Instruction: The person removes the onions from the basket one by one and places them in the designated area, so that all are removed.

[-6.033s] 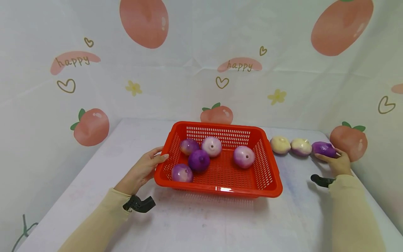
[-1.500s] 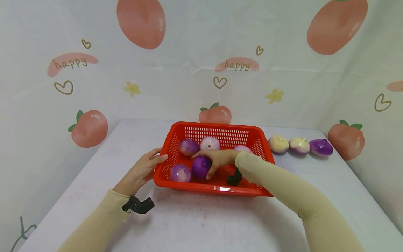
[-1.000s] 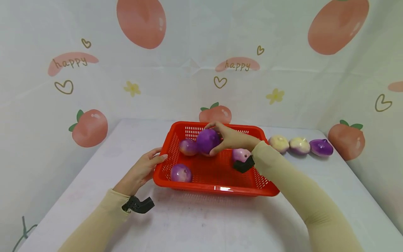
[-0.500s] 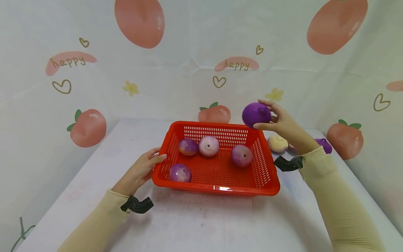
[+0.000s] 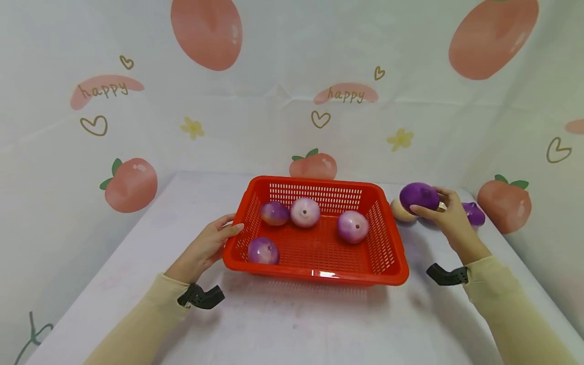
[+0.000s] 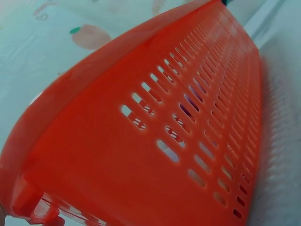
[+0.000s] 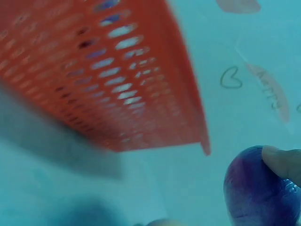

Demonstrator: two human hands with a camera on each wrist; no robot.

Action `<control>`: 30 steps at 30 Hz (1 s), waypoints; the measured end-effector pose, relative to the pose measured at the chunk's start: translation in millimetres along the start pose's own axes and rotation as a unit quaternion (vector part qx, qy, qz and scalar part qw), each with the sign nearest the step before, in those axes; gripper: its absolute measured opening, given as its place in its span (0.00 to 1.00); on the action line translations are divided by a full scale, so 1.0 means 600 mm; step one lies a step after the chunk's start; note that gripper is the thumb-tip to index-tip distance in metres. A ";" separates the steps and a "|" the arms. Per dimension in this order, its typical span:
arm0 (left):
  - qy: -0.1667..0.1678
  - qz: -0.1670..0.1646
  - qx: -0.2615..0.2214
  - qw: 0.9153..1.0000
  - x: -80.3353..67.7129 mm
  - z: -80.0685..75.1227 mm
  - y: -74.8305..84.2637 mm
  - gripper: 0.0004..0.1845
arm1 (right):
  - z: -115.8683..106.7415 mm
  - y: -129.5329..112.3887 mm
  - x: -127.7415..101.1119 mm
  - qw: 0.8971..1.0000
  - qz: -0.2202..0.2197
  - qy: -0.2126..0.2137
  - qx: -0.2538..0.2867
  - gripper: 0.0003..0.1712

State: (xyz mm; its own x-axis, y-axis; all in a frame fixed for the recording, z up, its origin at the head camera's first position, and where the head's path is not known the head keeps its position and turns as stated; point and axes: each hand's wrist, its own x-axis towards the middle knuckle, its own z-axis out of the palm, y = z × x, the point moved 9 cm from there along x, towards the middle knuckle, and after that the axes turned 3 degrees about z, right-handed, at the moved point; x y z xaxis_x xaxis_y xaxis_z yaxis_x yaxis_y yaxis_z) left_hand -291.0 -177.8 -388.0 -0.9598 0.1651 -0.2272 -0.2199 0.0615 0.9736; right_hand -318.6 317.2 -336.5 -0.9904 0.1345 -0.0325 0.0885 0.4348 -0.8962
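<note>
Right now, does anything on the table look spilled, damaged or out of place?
Nothing stands out: the red basket, held by the left hand, sits upright with four round vegetables inside; the right hand holds a dark purple one. Faint smudges on the tabletop might be pattern.

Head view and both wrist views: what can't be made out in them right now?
- Head: the middle bulb of the row, mostly hidden by the right hand and held purple bulb.
- Head: some left hand fingertips, hidden behind the red basket.
- Left wrist: basket contents, hidden by its wall except through slots.
- Right wrist: a pale shape, cut off by the bottom edge, unidentifiable.
</note>
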 end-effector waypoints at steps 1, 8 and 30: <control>0.001 0.001 0.000 1.000 0.000 0.000 0.000 0.32 | -0.002 0.012 -0.002 1.000 0.002 0.000 -0.006 0.53; 0.005 0.001 0.000 1.000 0.000 0.000 0.000 0.32 | 0.006 0.064 -0.015 0.998 0.018 -0.044 -0.040 0.53; 0.001 0.006 -0.002 1.000 -0.001 0.001 0.000 0.32 | 0.044 0.108 -0.026 0.990 0.008 -0.076 -0.115 0.53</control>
State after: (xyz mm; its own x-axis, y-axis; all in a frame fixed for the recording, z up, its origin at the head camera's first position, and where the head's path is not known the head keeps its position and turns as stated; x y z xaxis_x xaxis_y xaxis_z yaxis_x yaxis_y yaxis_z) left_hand -290.2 -177.5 -387.9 -0.9625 0.1644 -0.2160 -0.2096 0.0555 0.9762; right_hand -300.2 319.7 -405.8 -0.9916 0.0148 -0.1286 0.1093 0.6272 -0.7711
